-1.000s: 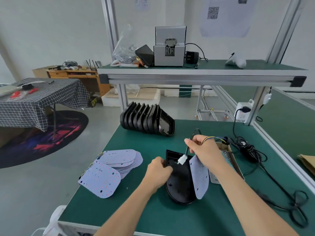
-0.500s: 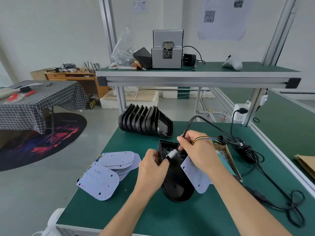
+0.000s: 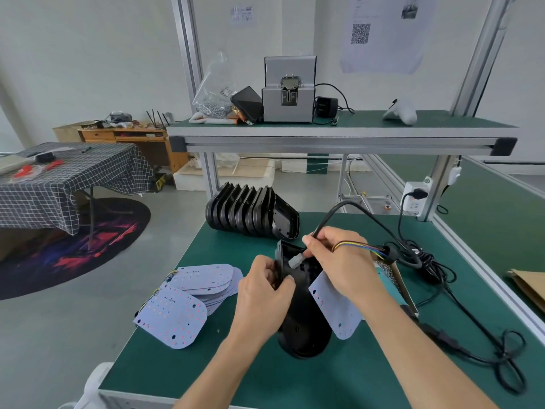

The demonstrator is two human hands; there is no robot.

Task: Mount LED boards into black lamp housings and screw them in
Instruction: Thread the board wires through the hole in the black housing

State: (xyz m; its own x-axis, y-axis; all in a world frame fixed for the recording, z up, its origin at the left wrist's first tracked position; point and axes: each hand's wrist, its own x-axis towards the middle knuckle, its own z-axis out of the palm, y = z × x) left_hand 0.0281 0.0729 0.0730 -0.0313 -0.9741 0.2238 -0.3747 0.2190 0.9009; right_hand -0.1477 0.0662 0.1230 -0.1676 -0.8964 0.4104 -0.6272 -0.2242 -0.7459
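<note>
Left hand [image 3: 265,293] grips black housing [image 3: 303,320] (tilted up off the mat); right hand [image 3: 336,261] pinches black cable [image 3: 348,205], LED board [image 3: 336,308] beneath.

Green bench [image 3: 224,376]: boards [image 3: 188,293], housings [image 3: 250,212]

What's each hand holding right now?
Left hand: closed on the black lamp housing.
Right hand: closed on the black cable, near the white connector.

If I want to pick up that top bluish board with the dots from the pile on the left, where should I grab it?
Pinch the rounded front edge of the pale bluish flat LED board from the near left side. That corner juts past the green table edge, so fingers fit underneath.
</note>
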